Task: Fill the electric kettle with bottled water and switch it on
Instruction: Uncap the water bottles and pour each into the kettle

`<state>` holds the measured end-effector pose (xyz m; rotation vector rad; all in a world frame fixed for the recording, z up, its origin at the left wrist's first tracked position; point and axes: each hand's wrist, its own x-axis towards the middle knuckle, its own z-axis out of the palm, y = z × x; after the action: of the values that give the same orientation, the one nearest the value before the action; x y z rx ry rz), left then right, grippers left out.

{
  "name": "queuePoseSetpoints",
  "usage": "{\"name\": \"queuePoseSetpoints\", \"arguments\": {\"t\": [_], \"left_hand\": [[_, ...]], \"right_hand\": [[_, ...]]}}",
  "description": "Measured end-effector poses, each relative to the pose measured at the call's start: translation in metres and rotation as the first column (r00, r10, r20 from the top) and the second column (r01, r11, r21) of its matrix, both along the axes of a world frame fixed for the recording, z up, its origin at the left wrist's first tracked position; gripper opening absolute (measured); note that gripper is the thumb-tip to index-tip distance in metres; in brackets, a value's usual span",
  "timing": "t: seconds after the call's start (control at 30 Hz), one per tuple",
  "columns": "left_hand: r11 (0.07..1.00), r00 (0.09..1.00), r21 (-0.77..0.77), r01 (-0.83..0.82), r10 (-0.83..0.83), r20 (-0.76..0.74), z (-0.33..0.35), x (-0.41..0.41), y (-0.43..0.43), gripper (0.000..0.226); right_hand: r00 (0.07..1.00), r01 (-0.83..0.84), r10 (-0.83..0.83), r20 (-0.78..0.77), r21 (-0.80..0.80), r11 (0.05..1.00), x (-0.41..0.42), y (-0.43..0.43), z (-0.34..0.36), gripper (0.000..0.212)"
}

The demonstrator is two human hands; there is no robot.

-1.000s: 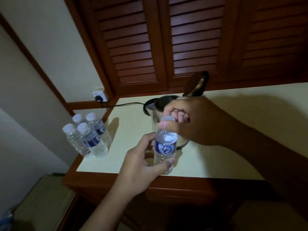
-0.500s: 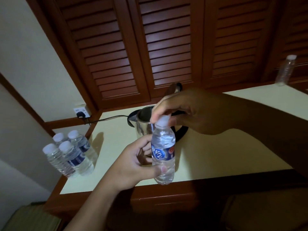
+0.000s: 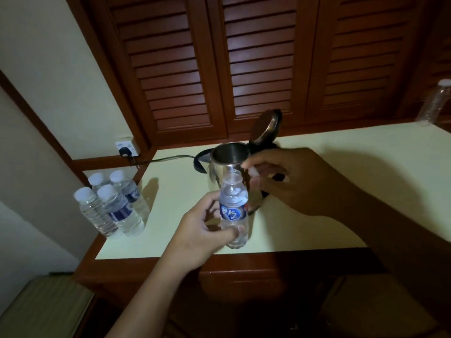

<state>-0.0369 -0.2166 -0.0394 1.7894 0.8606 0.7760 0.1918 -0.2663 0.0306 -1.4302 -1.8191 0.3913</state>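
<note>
My left hand (image 3: pixel 200 234) grips a small clear water bottle (image 3: pixel 233 203) with a blue label, upright, its neck uncapped. My right hand (image 3: pixel 292 181) hovers just right of the neck and pinches the white cap (image 3: pixel 253 171) between its fingertips. Right behind the bottle stands the steel electric kettle (image 3: pixel 229 157) on its black base, lid (image 3: pixel 267 126) flipped up and open. Its black cord (image 3: pixel 168 158) runs left to a plug in the wall socket (image 3: pixel 124 148).
Several capped water bottles (image 3: pixel 111 203) stand grouped at the table's left edge. An empty-looking bottle (image 3: pixel 435 103) stands at the far right by the louvred wooden doors (image 3: pixel 244 57). The cream tabletop (image 3: pixel 341 191) ends in a wooden front edge (image 3: pixel 268 262).
My right hand has taken the cap off the bottle and moved slightly right with it; earlier it was still twisting the cap on the neck. The view shifted as my head moved.
</note>
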Motion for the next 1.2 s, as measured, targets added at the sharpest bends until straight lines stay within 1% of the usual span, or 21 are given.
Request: {"name": "queuePoseSetpoints", "arguments": {"t": [0.03, 0.1, 0.17, 0.2, 0.27, 0.33, 0.37, 0.43, 0.53, 0.6, 0.7, 0.77, 0.87, 0.97, 1.03, 1.1, 1.2], "left_hand": [[0.999, 0.999, 0.006, -0.031, 0.032, -0.004, -0.004, -0.003, 0.001, 0.054], [0.997, 0.997, 0.022, -0.076, 0.076, -0.02, -0.01, -0.008, 0.004, 0.053], [0.995, 0.994, 0.023, -0.101, 0.102, -0.032, -0.015, -0.012, 0.005, 0.053], [0.994, 0.993, 0.027, -0.109, 0.11, -0.039, -0.015, -0.014, 0.005, 0.053], [0.992, 0.992, 0.04, -0.119, 0.12, -0.043, -0.016, -0.016, 0.006, 0.053], [0.991, 0.991, 0.058, -0.124, 0.127, -0.037, -0.017, -0.02, 0.008, 0.055], [0.989, 0.991, 0.071, -0.128, 0.13, -0.034, -0.017, -0.021, 0.009, 0.055], [0.986, 0.99, 0.101, -0.136, 0.14, -0.03, -0.016, -0.023, 0.012, 0.055], [0.979, 0.987, 0.131, -0.155, 0.159, -0.02, -0.011, -0.024, 0.017, 0.056], [0.971, 0.984, 0.163, -0.172, 0.177, -0.016, -0.006, -0.025, 0.021, 0.057], [0.956, 0.975, 0.203, -0.213, 0.22, -0.013, 0.005, -0.026, 0.03, 0.058], [0.951, 0.969, 0.199, -0.238, 0.246, -0.015, 0.015, -0.027, 0.036, 0.061], [0.942, 0.965, 0.23, -0.245, 0.259, -0.031, 0.031, -0.028, 0.051, 0.058], [0.914, 0.949, 0.327, -0.239, 0.291, -0.12, 0.047, -0.03, 0.073, 0.054], [0.857, 0.912, 0.476, -0.197, 0.338, -0.231, 0.056, -0.03, 0.088, 0.055], [0.779, 0.86, 0.613, -0.128, 0.395, -0.322, 0.067, -0.027, 0.099, 0.056], [0.657, 0.767, 0.754, 0.001, 0.483, -0.422, 0.082, -0.019, 0.11, 0.059]], "right_hand": [[0.996, 0.032, -0.033, -0.088, -0.022, 0.999, -0.001, -0.003, -0.017, 0.026], [0.969, 0.11, -0.119, -0.217, -0.053, 0.993, 0.0, -0.006, -0.055, 0.02], [0.938, 0.2, -0.214, -0.273, -0.08, 0.977, 0.003, -0.003, -0.091, 0.015], [0.931, 0.253, -0.27, -0.247, -0.097, 0.963, 0.005, -0.002, -0.105, 0.013], [0.927, 0.354, -0.365, -0.084, -0.125, 0.927, 0.01, 0.003, -0.129, 0.014], [0.911, 0.413, -0.407, 0.069, -0.098, 0.906, 0.014, 0.007, -0.144, 0.022], [0.905, 0.419, -0.41, 0.112, -0.063, 0.906, 0.015, 0.008, -0.148, 0.026], [0.903, 0.411, -0.404, 0.143, -0.022, 0.911, 0.016, 0.01, -0.154, 0.03], [0.883, 0.424, -0.406, 0.237, -0.026, 0.905, 0.014, 0.014, -0.157, 0.033], [0.851, 0.441, -0.4, 0.34, -0.048, 0.896, 0.013, 0.017, -0.162, 0.049], [0.791, 0.492, -0.373, 0.485, -0.141, 0.859, 0.012, 0.019, -0.169, 0.093], [0.779, 0.499, -0.348, 0.521, -0.18, 0.848, 0.012, 0.019, -0.168, 0.106], [0.781, 0.483, -0.329, 0.53, -0.18, 0.857, 0.011, 0.02, -0.168, 0.112], [0.785, 0.472, -0.311, 0.535, -0.194, 0.86, 0.011, 0.021, -0.169, 0.115], [0.787, 0.472, -0.314, 0.531, -0.19, 0.861, 0.01, 0.021, -0.169, 0.111], [0.779, 0.475, -0.318, 0.54, -0.177, 0.862, 0.011, 0.021, -0.169, 0.109], [0.774, 0.48, -0.329, 0.542, -0.162, 0.862, 0.011, 0.021, -0.173, 0.108]]}}
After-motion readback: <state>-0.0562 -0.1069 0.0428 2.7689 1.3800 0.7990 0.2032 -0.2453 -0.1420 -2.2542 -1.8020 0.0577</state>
